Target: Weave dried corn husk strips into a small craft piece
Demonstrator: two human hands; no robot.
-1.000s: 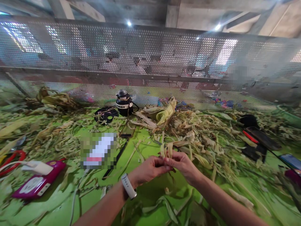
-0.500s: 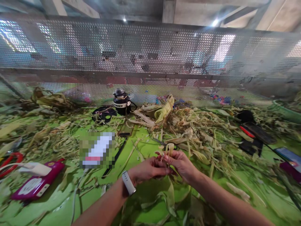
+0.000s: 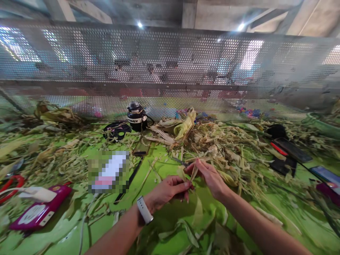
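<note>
My left hand (image 3: 170, 190), with a white watch band (image 3: 145, 210) on its wrist, pinches the lower end of a pale, dry corn husk strip (image 3: 194, 173) between thumb and fingers. Close by on the right, my right hand (image 3: 211, 179) has its fingertips closed on the upper part of the same strip. Another bit of husk (image 3: 181, 173) stands up above my left fingers. Beyond the hands lies a pair of scissors (image 3: 180, 161), partly covered by husks. Below them, loose husk strips (image 3: 190, 232) lie on the green table (image 3: 70, 241).
A heap of dry husks (image 3: 217, 147) spreads behind my hands. A black jug (image 3: 136, 117) stands at the back before a perforated metal screen (image 3: 170, 46). Left lie a magenta power bank (image 3: 39, 210), a blurred-out phone and red-handled scissors (image 3: 16, 187). Phones (image 3: 328, 177) lie to the right.
My hands have moved slightly apart. The looped husk between them is now a straighter upright strip, and my right fingers have stretched out along it.
</note>
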